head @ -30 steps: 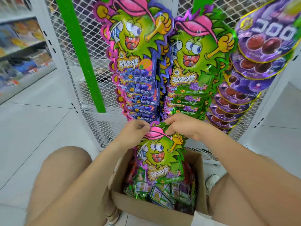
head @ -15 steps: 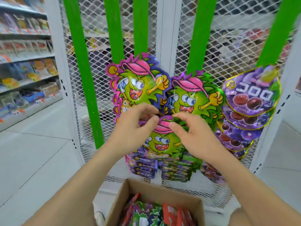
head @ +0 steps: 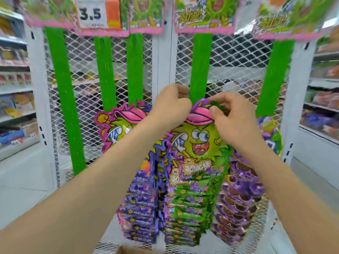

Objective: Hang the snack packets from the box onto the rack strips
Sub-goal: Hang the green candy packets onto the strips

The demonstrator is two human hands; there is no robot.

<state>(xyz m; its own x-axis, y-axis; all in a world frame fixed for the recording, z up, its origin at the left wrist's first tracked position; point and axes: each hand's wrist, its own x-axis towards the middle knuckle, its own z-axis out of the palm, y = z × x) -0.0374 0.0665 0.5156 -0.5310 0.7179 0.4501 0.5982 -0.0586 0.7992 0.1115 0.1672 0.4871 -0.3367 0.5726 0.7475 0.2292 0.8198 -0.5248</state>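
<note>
While the cardboard box [head: 128, 251] shows only a corner at the bottom edge, both forearms reach up toward the rack. L hand [head: 172, 105] curls round the top-left edge of the green monster pkt [head: 200, 142], fingertips hidden. R hand [head: 233, 118] pinches its pink cap, thumb in front. Pkt top lies against a green strip [head: 200, 66], over hung pkt stacks [head: 187, 217]. Behind: white mesh rack [head: 117, 70], 3.5 price tag [head: 90, 14], store shelves [head: 14, 88].
</note>
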